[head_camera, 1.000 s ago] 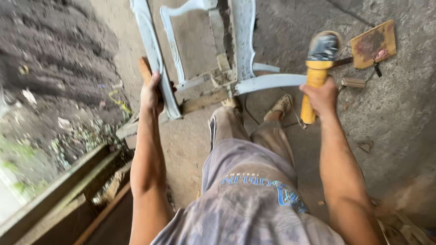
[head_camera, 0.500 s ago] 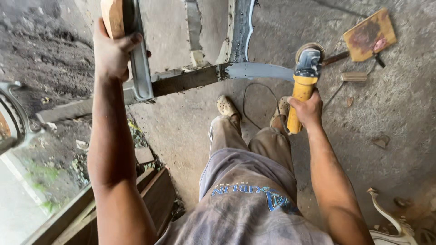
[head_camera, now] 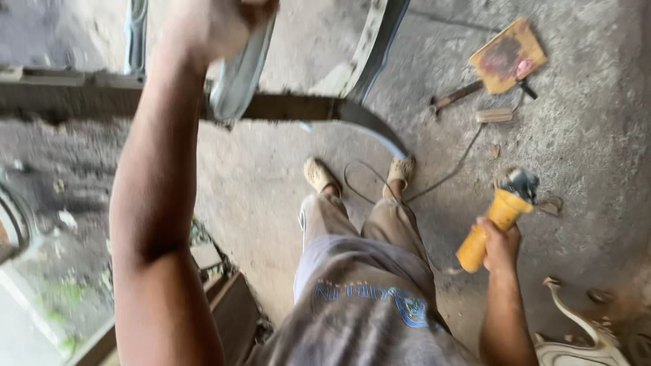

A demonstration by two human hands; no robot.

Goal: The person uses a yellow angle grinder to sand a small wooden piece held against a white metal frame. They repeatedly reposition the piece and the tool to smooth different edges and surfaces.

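A yellow angle grinder (head_camera: 500,217) is gripped in the right hand (head_camera: 500,245), fingers wrapped around its handle, low at the right of the scene above the concrete floor (head_camera: 583,149). Its cord (head_camera: 434,183) is trailed across the floor past the feet. The left hand (head_camera: 217,24) is raised at the far left, blurred, closed around a curved pale-painted frame rail (head_camera: 237,78). A dark wooden beam (head_camera: 285,107) is seen running across behind the forearm, ending in a curved pale piece (head_camera: 380,132) just far of the right foot. Further right, a flat orange board (head_camera: 508,57), a hammer (head_camera: 456,97) and a small wooden block (head_camera: 494,115) are lying on the floor, well apart from the grinder. A carved white piece (head_camera: 576,332) is set near the right edge. Open floor is left between the feet and the board.
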